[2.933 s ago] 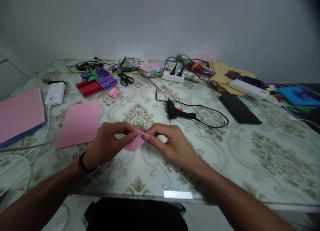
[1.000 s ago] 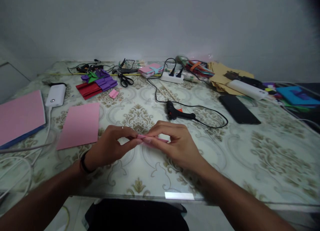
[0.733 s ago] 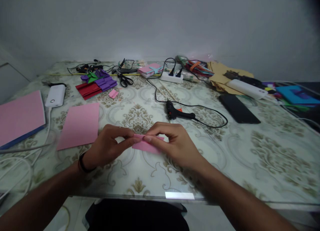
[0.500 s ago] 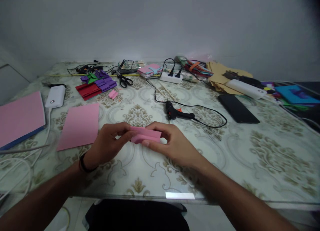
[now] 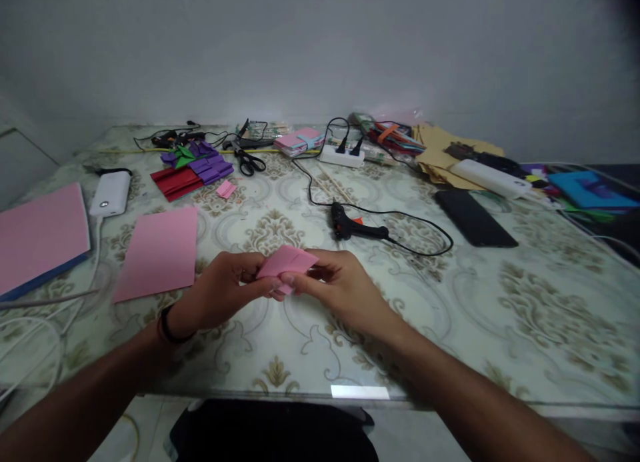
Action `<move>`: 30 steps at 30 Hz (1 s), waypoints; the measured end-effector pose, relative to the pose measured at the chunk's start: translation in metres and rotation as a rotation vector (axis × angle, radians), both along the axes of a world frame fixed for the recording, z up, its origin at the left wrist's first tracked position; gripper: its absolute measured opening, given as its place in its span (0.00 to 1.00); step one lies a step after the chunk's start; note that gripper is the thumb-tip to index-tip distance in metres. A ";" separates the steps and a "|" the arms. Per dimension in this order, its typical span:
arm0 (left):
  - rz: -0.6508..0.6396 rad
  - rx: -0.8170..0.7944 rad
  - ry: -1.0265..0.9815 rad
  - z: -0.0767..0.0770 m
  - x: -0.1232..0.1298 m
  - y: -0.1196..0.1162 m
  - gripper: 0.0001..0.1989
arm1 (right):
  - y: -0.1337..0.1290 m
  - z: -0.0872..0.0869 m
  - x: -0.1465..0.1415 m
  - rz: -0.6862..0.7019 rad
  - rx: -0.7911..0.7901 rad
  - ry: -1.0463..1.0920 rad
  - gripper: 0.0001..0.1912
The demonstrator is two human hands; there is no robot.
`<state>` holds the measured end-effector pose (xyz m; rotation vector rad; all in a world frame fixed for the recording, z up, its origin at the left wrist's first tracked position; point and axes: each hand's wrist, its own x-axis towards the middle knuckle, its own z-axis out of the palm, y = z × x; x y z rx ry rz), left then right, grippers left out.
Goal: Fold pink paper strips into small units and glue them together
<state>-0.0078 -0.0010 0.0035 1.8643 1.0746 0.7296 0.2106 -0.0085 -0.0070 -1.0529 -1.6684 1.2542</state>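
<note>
Between both hands is a small folded piece of pink paper [image 5: 289, 259], held above the patterned tabletop [image 5: 280, 342]. My left hand [image 5: 227, 287] pinches its left lower edge, thumb in front and fingers behind. My right hand [image 5: 345, 285] grips the right side, its thumb pressed on the front near the left thumb. The fingers behind the paper are partly hidden. Left of my left hand lies a flat pink sheet [image 5: 159, 252]. Beyond my right hand a black glue gun [image 5: 357, 227] rests on its side, its cord looped to the right.
Black scissors [image 5: 249, 161], folded red paper [image 5: 175, 182] and purple paper strips [image 5: 213, 167] lie at the back left. A white power strip [image 5: 342, 155] stands behind the glue gun. A black phone [image 5: 475, 219] lies to the right; a white power bank [image 5: 111, 193] with a cable is left.
The pink paper has turned from a wide, level strip to a tilted, diamond-like shape. My left thumb has moved right and down, close to the right thumb.
</note>
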 end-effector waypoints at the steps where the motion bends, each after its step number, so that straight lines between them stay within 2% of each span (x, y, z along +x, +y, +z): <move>1: -0.024 -0.067 -0.028 -0.001 0.000 0.000 0.09 | 0.000 0.000 0.000 -0.010 0.029 -0.021 0.19; 3: -0.063 -0.149 -0.056 0.000 -0.001 0.001 0.11 | 0.000 0.001 0.001 -0.031 0.109 -0.077 0.23; 5: -0.044 -0.101 -0.042 0.002 -0.001 0.002 0.13 | 0.001 0.003 0.003 -0.039 0.168 -0.133 0.25; 10: 0.003 -0.059 -0.031 0.008 -0.001 0.001 0.13 | 0.002 0.005 0.004 -0.045 0.146 -0.183 0.22; 14: 0.034 -0.092 -0.103 0.008 0.001 0.001 0.13 | 0.002 0.003 0.003 -0.040 0.106 -0.110 0.17; 19: 0.017 -0.235 -0.385 0.009 0.002 0.000 0.06 | 0.002 -0.003 0.002 -0.041 0.070 0.090 0.10; 24: -0.045 -0.305 -0.516 0.006 0.000 -0.001 0.06 | 0.002 -0.006 0.003 -0.030 0.032 0.231 0.09; 30: -0.113 -0.337 -0.618 -0.002 -0.004 0.001 0.07 | 0.001 0.000 0.008 0.033 0.143 0.220 0.09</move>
